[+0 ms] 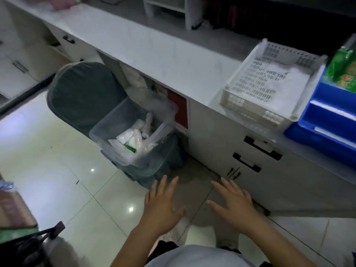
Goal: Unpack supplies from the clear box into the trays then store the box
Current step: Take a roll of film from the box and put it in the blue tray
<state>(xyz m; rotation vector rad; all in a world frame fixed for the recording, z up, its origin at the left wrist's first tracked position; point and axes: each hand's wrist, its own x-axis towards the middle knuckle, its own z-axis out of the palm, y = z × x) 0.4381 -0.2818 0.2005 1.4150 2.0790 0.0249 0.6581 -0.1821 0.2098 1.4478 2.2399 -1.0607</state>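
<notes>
Both hands spread flat, holding nothing, above the glossy tiled floor.
The left hand [163, 205] and right hand [234, 202] hover near the clear box [131, 135], rectangular plastic holding blurred white packets, perched on a grey bin [82, 97]; a slotted white tray [269, 81] sits on the worktop [154, 45].

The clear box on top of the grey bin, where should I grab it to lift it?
Grip the clear box with both hands, the left hand and right hand, on its two opposite long rims, coming from above on the near side. It is open-topped, tilted and full of loose white supplies, so lift it level.
</notes>
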